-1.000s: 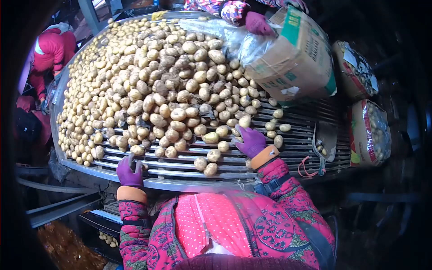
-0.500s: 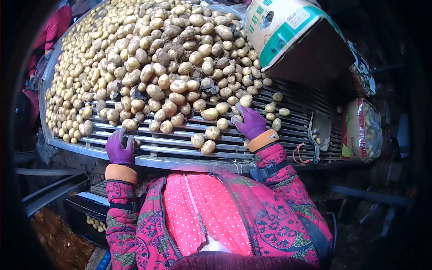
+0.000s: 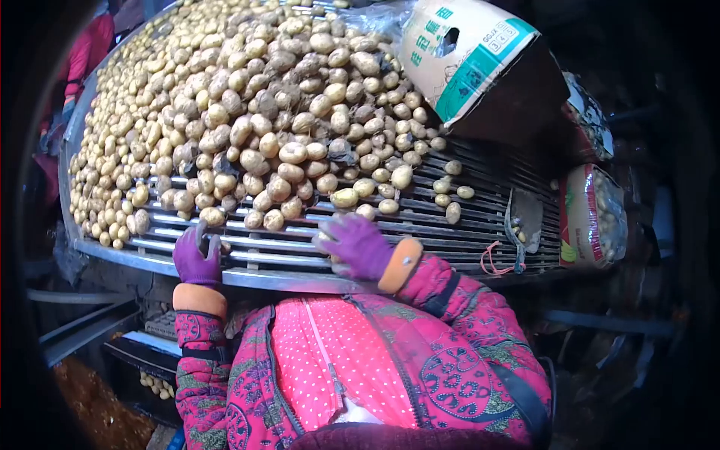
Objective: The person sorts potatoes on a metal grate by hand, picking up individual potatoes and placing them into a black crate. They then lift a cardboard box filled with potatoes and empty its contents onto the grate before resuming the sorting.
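Note:
A large heap of potatoes [image 3: 262, 120] covers the slatted metal rack [image 3: 292, 246]. My left hand [image 3: 199, 255], in a purple glove, rests at the rack's near edge with thumb and fingers apart, holding nothing. Just beyond its fingertips lies a single potato [image 3: 212, 217]. My right hand [image 3: 356, 247], gloved the same way, is curled palm-down over loose potatoes on the bars. Its fingers hide most of them, so how many it grips cannot be made out. Beyond it, a yellowish potato [image 3: 344, 198] lies at the heap's front edge.
A printed cardboard box [image 3: 480, 64] lies tipped on the rack's right side. Farther right stands a carton of potatoes [image 3: 589, 217] under clear plastic. A grey scoop-like piece [image 3: 527, 217] and a pink cord [image 3: 491, 259] sit on the bars. Another person's red sleeve [image 3: 82, 56] shows at upper left.
My right hand has moved left and toward me, from beside the heap onto the loose potatoes near the front. My left hand has stayed almost in place.

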Action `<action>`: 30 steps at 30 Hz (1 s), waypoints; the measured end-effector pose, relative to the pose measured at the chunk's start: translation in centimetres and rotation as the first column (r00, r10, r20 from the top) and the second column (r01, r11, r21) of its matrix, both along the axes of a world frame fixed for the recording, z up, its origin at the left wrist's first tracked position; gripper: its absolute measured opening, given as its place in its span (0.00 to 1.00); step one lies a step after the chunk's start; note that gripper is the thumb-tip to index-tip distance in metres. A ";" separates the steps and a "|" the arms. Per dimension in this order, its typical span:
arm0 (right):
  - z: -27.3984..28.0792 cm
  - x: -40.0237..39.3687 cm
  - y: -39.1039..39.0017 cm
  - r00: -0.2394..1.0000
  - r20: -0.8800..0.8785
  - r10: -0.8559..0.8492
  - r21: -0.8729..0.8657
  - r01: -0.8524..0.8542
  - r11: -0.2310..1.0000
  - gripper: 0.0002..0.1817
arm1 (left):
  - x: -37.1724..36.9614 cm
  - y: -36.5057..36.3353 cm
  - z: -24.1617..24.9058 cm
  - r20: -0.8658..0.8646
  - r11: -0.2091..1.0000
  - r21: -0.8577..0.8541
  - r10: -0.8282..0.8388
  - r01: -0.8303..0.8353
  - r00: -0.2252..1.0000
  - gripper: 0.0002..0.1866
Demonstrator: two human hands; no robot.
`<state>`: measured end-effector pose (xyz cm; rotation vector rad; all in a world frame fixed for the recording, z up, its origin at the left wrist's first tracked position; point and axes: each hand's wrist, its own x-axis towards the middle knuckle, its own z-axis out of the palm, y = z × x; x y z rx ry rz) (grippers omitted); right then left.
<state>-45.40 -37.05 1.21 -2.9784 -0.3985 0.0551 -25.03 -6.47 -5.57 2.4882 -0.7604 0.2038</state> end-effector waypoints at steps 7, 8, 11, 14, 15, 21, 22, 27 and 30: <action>2.3 1.8 -5.1 0.998 0.015 -0.065 0.254 0.059 0.965 0.21 | -0.2 0.1 0.2 -0.021 1.000 0.006 -0.008 0.008 1.000 0.24; 4.3 2.4 -6.4 0.988 0.041 -0.147 0.218 0.135 0.966 0.21 | -0.3 0.0 0.4 -0.001 1.000 0.003 -0.011 0.011 1.000 0.24; 3.4 4.1 -11.6 0.862 0.174 -0.476 0.305 0.412 0.858 0.22 | -0.4 -0.2 0.9 -0.004 0.999 0.030 0.014 -0.014 1.000 0.24; 3.2 7.3 -14.6 0.736 0.201 -0.647 0.372 0.553 0.745 0.23 | -0.3 -0.2 0.7 0.027 1.000 0.020 0.001 -0.002 1.000 0.24; 2.9 8.7 -15.3 0.733 0.249 -0.633 0.407 0.514 0.755 0.24 | -0.3 -0.3 0.9 0.034 1.000 0.023 0.014 -0.015 0.999 0.24; 0.9 15.8 -16.0 0.692 0.168 -0.702 0.145 0.687 0.712 0.29 | -0.5 -0.3 1.1 0.019 0.998 0.045 0.042 -0.043 0.999 0.24; 0.7 16.1 -15.9 0.682 0.195 -0.705 0.096 0.703 0.705 0.28 | -0.6 -0.4 1.2 0.025 0.998 0.044 0.046 -0.047 0.999 0.24; -2.5 15.3 -17.9 0.758 0.350 -0.551 0.016 0.583 0.812 0.23 | -0.8 -0.7 1.6 0.006 0.998 0.029 0.061 -0.061 0.998 0.23; -0.3 15.4 -17.5 0.796 0.212 -0.567 0.025 0.576 0.817 0.23 | -0.7 -0.6 1.2 0.039 0.998 0.018 0.059 -0.060 0.997 0.22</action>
